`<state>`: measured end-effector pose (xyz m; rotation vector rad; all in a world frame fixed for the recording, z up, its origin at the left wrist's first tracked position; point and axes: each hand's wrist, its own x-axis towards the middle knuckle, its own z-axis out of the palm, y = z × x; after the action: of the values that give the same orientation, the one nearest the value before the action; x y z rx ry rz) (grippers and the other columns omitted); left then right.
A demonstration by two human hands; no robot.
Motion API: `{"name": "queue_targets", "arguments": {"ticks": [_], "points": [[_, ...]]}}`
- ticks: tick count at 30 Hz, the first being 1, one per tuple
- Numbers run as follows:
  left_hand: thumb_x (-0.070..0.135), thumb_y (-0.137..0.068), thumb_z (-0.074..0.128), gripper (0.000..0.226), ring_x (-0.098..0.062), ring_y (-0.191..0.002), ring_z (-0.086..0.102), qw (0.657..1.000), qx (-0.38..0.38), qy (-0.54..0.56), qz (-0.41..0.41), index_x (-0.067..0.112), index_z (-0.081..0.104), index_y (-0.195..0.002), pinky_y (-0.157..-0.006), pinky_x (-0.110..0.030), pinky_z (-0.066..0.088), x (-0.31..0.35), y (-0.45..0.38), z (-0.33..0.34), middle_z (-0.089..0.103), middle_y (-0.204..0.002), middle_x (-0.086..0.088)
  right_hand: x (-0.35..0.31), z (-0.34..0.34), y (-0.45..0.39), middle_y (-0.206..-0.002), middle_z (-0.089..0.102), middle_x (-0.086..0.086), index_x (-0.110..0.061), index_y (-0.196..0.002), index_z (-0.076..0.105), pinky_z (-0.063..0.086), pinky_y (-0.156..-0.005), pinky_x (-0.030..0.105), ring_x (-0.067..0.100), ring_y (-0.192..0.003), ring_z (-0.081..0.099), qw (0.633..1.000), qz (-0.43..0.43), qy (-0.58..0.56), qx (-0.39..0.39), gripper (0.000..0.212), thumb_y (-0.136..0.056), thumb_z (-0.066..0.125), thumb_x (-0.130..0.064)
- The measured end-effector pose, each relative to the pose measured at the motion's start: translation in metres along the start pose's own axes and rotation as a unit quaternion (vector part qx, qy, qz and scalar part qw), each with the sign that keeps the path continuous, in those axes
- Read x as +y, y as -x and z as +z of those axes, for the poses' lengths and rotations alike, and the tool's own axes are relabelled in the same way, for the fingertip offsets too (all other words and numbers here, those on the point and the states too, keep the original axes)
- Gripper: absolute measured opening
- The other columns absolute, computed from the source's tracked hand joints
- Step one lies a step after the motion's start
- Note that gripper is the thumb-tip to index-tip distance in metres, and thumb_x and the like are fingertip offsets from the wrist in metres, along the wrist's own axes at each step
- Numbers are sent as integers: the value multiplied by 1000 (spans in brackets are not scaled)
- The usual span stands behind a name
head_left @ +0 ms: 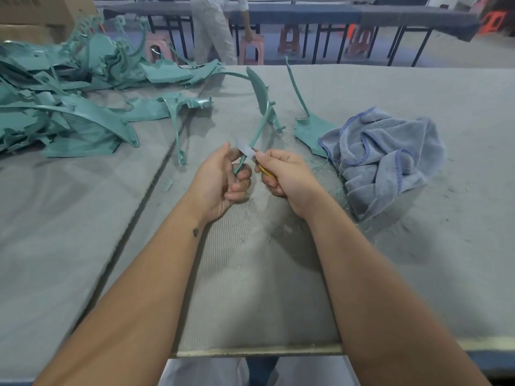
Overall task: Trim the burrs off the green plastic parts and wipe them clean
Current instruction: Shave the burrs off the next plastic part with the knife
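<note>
No legible text, label, brand, number or sign appears anywhere in the frame. The cardboard box (36, 15) at the upper left shows only plain brown faces. A small dark mark on the left forearm (196, 232), just left of centre, is a shape and not readable lettering. The blurred background along the top edge yields no readable signage.

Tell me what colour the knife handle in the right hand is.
Yellow: the knife handle peeks out of the right hand, seen in the head view.
</note>
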<state>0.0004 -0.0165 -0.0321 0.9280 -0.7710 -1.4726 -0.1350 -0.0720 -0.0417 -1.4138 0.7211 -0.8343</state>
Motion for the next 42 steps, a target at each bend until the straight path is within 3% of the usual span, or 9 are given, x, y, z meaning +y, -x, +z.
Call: {"name": "queue_targets", "arguments": {"ticks": [3,7,12,16,20,26,30,35,42], "points": [[45,-99,28,47,-7,-42,30,1000,-19,-21,12,10,59,-104,-33,-14,24,-1,1,-2,38,-63,0,0,-1,0,-47,38,-2,-13,-70,56,20,-36,18,8,-37,25,1000,9,9,8,31,-100,51,-23],[17,-83,55,30,-6,-54,35,993,-51,-90,60,4,59,-110,-44,-15,25,-6,4,-1,44,-72,1,-1,0,1,-54,35,5,-11,-74,59,18,-37,19,8,-40,23,999,7,34,-13,27,-98,53,-20],[1,-77,58,56,-6,-63,47,993,-53,-79,74,-2,48,-132,-49,-16,33,-4,4,-2,49,-79,-5,-3,2,3,-51,33,1,-9,-68,54,18,-37,17,6,-39,23,996,-4,75,-37,30,-98,55,-16],[-2,-81,59,51,-10,-79,55,991,-86,-81,69,2,51,-131,-60,-17,44,-5,3,-5,58,-97,-7,-2,0,4,-44,33,-3,-11,-64,48,19,-37,16,4,-37,23,997,-12,66,-36,35,-98,54,-13],[0,-81,62,53,-8,-80,60,991,-75,-84,73,0,50,-133,-65,-17,48,-5,2,-7,62,-104,-7,2,2,2,-46,33,-1,-14,-60,49,22,-39,15,4,-39,24,997,-24,75,-9,38,-97,57,-15],[5,-77,63,41,-8,-79,57,990,-60,-93,84,4,59,-118,-61,-16,46,-7,0,-7,62,-97,-6,9,3,-2,-43,36,-7,-4,-72,59,23,-41,16,5,-40,25,996,-39,75,22,27,-96,58,-16],[6,-77,63,33,-6,-76,58,989,-61,-94,96,6,63,-110,-59,-15,45,-9,-1,-8,62,-93,-4,10,5,-2,-41,39,-11,-16,-61,58,26,-41,13,1,-39,28,996,-48,66,29,35,-96,58,-15],[2,-88,58,22,-1,-62,53,985,-26,-124,118,4,62,-110,-55,-14,43,-11,-1,-6,65,-78,6,6,6,1,-40,37,-13,-14,-64,55,25,-41,15,2,-38,28,995,-52,59,61,34,-97,57,-19],[4,-95,55,17,-3,-49,33,977,5,-175,124,9,68,-104,-50,-16,39,-11,-2,-6,42,-56,11,6,4,-1,-42,37,-11,-16,-65,54,26,-43,21,5,-40,28,991,-41,67,105,33,-97,57,-24]]}}
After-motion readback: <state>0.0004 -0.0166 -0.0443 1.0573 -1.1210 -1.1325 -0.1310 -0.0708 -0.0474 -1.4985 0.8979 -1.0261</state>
